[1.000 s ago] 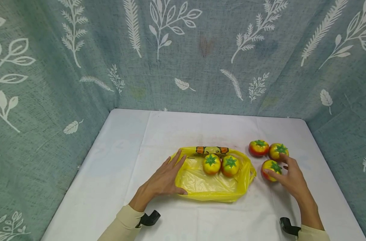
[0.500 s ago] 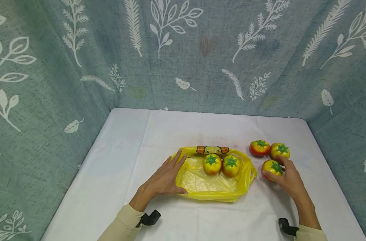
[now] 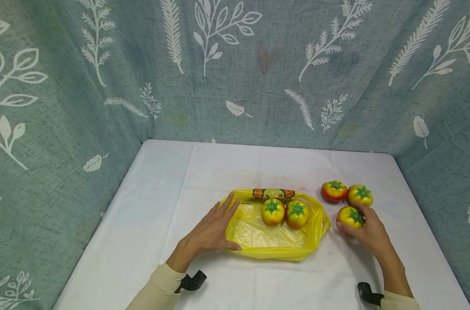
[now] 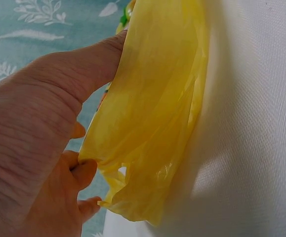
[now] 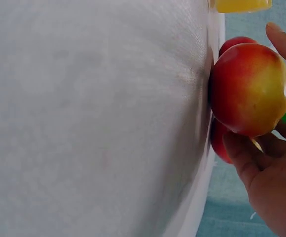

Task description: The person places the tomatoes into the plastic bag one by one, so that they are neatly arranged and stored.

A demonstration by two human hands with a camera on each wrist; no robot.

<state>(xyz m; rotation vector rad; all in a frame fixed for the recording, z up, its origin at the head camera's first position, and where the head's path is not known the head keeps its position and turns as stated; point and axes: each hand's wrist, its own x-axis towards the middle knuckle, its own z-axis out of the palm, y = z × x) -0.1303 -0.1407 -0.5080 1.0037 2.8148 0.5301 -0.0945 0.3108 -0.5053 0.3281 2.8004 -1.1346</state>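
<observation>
Tomato (image 3: 351, 216), nearest of three loose ones, is sitting on the white table (image 3: 149, 206) at about 3 o'clock from the yellow bag (image 3: 275, 239). Right hand (image 3: 368, 232) is curling thumb and fingers around it, grasping it. Left hand (image 3: 211, 230) is lying flat with straight fingers, pressing the bag's 9 o'clock rim open. Judgement: lifting cleanly calls for a firm wrap without nudging the two tomatoes (image 3: 347, 193) at 12 o'clock, and keeping the bag mouth pinned wide. Two tomatoes (image 3: 284, 212) are already resting inside. Right wrist view is cutting off the fingertips; the striped item behind the bag is unclear.
</observation>
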